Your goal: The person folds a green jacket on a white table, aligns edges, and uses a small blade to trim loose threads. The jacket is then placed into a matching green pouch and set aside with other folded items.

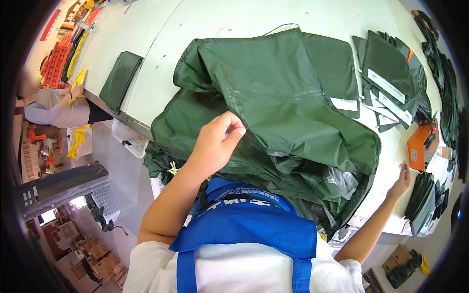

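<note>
A large dark green waterproof fabric piece (273, 73), glossy and crumpled, lies spread over the white table and hangs over the near edge against me. My left hand (217, 141) is above its middle, thumb and index finger pinched at a seam of the fabric. Out to the right, my right hand (401, 183) is apart from the fabric, by the table edge near an orange box (420, 144). Its fingers are loosely bent and partly apart, with nothing visible in them. A flat green folded piece (332, 63) with a white label lies by the fabric's far right side.
Overlapping green packets (391, 73) with white labels lie at the right. More dark folded pieces (420, 200) are stacked below the box. A folded green bundle (121, 80) rests at the left edge of the white table (195, 19). Another person (58, 107) holds yellow material at far left.
</note>
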The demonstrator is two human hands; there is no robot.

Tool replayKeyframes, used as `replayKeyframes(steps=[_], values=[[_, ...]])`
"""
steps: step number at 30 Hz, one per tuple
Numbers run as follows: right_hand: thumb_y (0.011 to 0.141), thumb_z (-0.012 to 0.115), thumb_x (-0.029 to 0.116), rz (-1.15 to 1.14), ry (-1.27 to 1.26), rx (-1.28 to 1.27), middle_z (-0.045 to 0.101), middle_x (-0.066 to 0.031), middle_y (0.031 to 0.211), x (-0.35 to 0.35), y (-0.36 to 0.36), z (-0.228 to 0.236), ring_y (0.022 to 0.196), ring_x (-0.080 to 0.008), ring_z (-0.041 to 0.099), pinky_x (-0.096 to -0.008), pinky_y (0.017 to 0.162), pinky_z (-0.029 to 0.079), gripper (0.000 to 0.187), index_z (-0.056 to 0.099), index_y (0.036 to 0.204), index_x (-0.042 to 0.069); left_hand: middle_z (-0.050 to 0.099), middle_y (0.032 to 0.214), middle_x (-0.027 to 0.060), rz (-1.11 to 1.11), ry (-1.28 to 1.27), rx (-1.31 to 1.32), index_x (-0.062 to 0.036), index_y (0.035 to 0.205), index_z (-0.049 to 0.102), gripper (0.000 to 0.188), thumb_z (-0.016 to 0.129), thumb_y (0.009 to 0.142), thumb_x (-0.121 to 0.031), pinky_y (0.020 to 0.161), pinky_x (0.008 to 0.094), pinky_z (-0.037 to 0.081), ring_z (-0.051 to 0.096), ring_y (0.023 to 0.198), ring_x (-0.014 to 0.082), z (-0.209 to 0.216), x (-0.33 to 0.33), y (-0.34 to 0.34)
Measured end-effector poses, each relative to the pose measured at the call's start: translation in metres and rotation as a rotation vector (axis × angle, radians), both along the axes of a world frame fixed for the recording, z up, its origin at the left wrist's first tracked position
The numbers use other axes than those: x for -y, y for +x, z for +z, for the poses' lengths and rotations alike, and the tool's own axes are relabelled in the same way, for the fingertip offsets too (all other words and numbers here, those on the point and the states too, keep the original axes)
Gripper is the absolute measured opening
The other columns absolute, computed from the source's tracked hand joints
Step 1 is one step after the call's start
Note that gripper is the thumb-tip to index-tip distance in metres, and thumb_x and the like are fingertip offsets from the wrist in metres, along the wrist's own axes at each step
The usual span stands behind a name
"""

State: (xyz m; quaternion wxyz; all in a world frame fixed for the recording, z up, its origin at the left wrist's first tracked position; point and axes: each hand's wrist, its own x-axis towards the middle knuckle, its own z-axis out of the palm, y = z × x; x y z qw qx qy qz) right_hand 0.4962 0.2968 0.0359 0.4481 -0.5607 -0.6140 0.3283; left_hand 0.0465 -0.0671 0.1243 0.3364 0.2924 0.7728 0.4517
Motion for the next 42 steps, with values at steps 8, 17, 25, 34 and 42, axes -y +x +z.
replayKeyframes(steps=[8,17,25,34,42], values=[[0.1,0.044,0.017,0.76,0.117,-0.388,0.06,-0.0116,0.093,0.152,-0.22,0.121,0.082,-0.0197,0.056,-0.029,0.073,0.045,0.021,0.053,0.103,-0.001,0.06,0.102,0.0061,0.024,0.1,0.345,-0.0032,0.091,0.054,0.008,0.058,0.092,-0.01,0.081,0.0236,0.043,0.051,0.091,0.0079,-0.006,0.022,-0.007],[0.104,0.034,0.033,1.036,-1.469,-0.394,0.04,0.0032,0.073,0.27,-0.302,0.075,0.058,-0.0055,0.03,-0.0202,0.049,0.026,0.045,0.054,0.122,-0.003,0.055,0.109,0.0074,-0.017,0.184,0.275,-0.0023,0.088,0.055,0.008,0.06,0.091,-0.008,0.082,0.0244,0.044,0.05,0.092,0.0089,-0.016,0.03,-0.011],[0.101,0.043,0.03,0.853,-1.571,-0.482,0.045,0.0024,0.073,0.269,-0.317,0.075,0.057,-0.0053,0.034,-0.0193,0.046,0.026,0.04,0.058,0.114,-0.004,0.049,0.111,0.0091,-0.067,0.221,0.253,-0.0012,0.088,0.054,0.007,0.06,0.089,-0.005,0.077,0.0237,0.045,0.049,0.088,0.0091,-0.023,0.038,-0.016],[0.099,0.052,0.027,0.814,-1.583,-0.511,0.047,0.003,0.071,0.27,-0.322,0.069,0.053,-0.0049,0.033,-0.0191,0.044,0.025,0.035,0.059,0.112,-0.004,0.048,0.11,0.0089,-0.094,0.243,0.257,-0.0009,0.087,0.053,0.009,0.06,0.09,-0.006,0.069,0.0216,0.042,0.046,0.08,0.0068,-0.032,0.044,-0.02],[0.096,0.056,0.024,1.072,-1.432,-0.302,0.041,0.0054,0.069,0.255,-0.308,0.094,0.057,-0.0038,0.032,-0.0206,0.051,0.029,0.032,0.061,0.112,-0.002,0.054,0.108,0.0078,-0.09,0.104,0.054,-0.0054,0.084,0.054,0.01,0.061,0.087,-0.012,0.079,0.0246,0.043,0.051,0.091,0.0119,-0.025,0.077,-0.058]])
